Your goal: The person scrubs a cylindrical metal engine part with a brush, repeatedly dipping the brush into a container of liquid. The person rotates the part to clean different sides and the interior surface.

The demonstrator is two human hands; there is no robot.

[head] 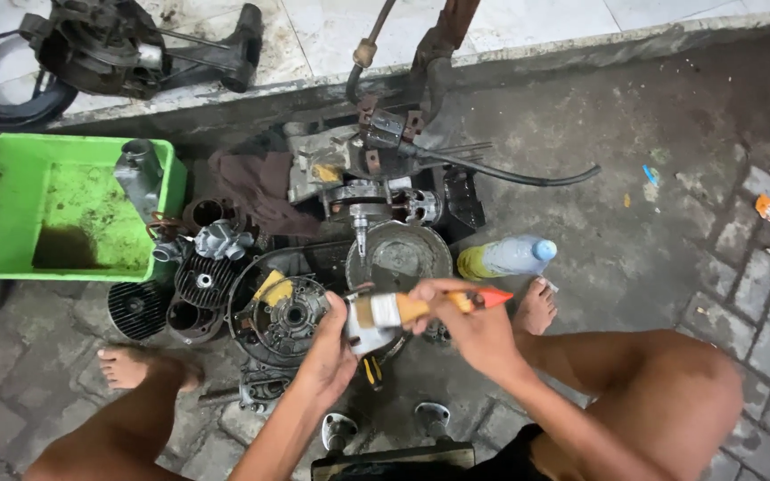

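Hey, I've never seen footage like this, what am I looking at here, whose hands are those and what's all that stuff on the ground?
This is a single picture from a camera worn on a person's head, looking down at their own bare hands, knees and feet as they squat over a paved floor. The left hand holds a small metal part. The right hand holds a paintbrush with an orange handle, its bristles against that part. Spread on the ground are greasy engine pieces: a finned cylinder, a round casing and a metal bowl. A green plastic tub sits to the left, and a plastic bottle lies to the right.
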